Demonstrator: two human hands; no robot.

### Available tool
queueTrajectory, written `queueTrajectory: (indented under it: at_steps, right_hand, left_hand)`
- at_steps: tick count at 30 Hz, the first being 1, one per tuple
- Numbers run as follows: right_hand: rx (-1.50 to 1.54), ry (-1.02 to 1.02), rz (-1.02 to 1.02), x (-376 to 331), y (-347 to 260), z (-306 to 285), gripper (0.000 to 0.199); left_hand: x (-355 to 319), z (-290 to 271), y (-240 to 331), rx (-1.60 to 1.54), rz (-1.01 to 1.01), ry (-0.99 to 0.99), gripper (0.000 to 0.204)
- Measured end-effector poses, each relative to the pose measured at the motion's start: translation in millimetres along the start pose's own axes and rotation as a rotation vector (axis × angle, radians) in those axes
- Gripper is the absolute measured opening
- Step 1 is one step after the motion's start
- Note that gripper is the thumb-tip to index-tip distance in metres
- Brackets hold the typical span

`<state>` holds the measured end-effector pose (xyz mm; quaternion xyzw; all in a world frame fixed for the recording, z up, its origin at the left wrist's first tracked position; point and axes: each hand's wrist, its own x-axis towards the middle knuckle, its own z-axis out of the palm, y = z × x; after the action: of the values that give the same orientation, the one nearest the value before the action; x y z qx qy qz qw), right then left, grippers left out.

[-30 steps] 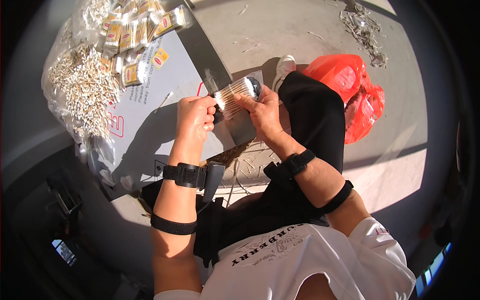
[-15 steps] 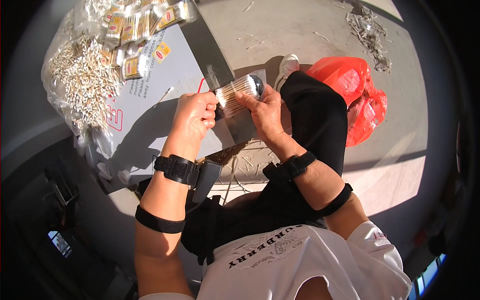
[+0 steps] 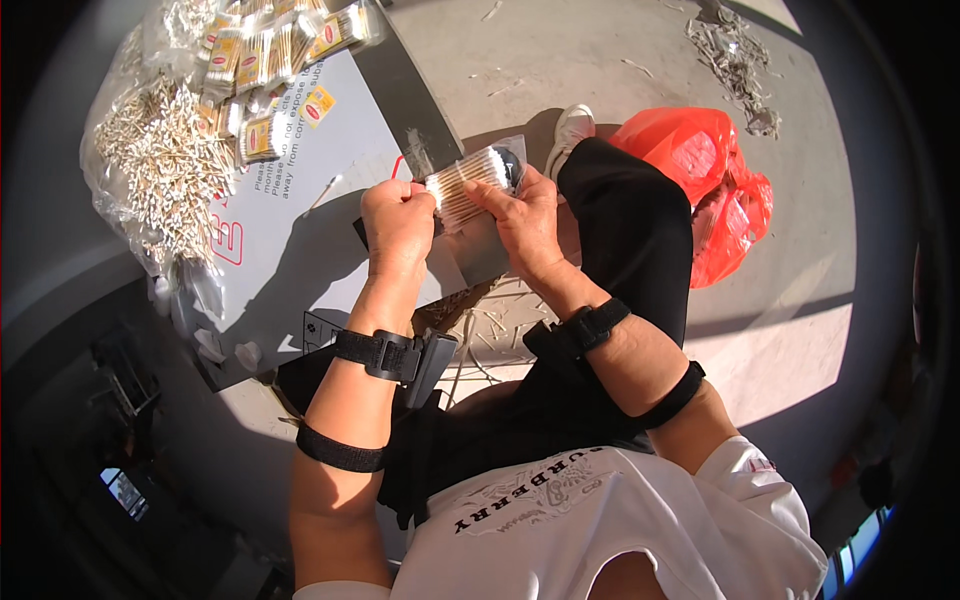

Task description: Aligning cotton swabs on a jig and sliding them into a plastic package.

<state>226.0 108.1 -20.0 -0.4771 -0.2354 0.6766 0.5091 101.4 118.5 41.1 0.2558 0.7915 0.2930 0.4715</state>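
Observation:
A clear plastic pack of cotton swabs (image 3: pixel 462 198) is held up between my two hands over the table's near right corner. My right hand (image 3: pixel 527 222) grips its right side, the thumb lying across the swabs. At the pack's left end, my left hand (image 3: pixel 400 222) is closed with its fingers curled in, pinching the edge of the bag; the fingertips are partly hidden. Something dark shows inside the pack's far right end. On the grey table (image 3: pixel 345 120), a single cotton swab (image 3: pixel 322 193) lies left of my left hand.
A big clear bag of loose cotton swabs (image 3: pixel 165 150) fills the table's left side. Several filled packs (image 3: pixel 255 55) lie at the back, with a small yellow card (image 3: pixel 318 106) beside them. A red plastic bag (image 3: pixel 690 165) sits right of my leg; scraps (image 3: pixel 735 65) litter the floor.
My left forearm has swung to the right, and the left hand has turned while staying at the pack's left end. The pack has shifted slightly left; my right hand keeps its grip.

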Motion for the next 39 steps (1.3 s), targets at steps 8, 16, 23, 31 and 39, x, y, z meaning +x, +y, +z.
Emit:
queueTrajectory:
  at_steps: [8, 16, 23, 31, 39]
  right_hand:
    - [0.002, 0.023, 0.007, -0.3, -1.0, 0.2, 0.014]
    - [0.007, 0.01, -0.007, -0.5, -0.4, 1.4, 0.013]
    - [-0.007, 0.016, -0.007, 1.5, 1.6, -3.5, 0.013]
    - [-0.046, 0.004, 0.006, 2.4, 2.5, -3.0, 0.016]
    - [-0.019, -0.005, -0.023, 2.6, 0.3, 0.8, 0.013]
  left_hand:
    - [3.6, -7.4, -3.6, -0.103, 0.017, -0.071, 0.006]
    - [13.6, -0.8, -19.3, 0.093, 0.302, 0.066, 0.007]
    - [11.4, -4.6, -13.7, -0.062, 0.131, -0.023, 0.01]
    - [14.1, -5.5, -9.0, 0.133, 0.194, 0.028, 0.02]
    - [8.0, -9.5, -21.5, 0.021, 0.154, 0.014, 0.019]
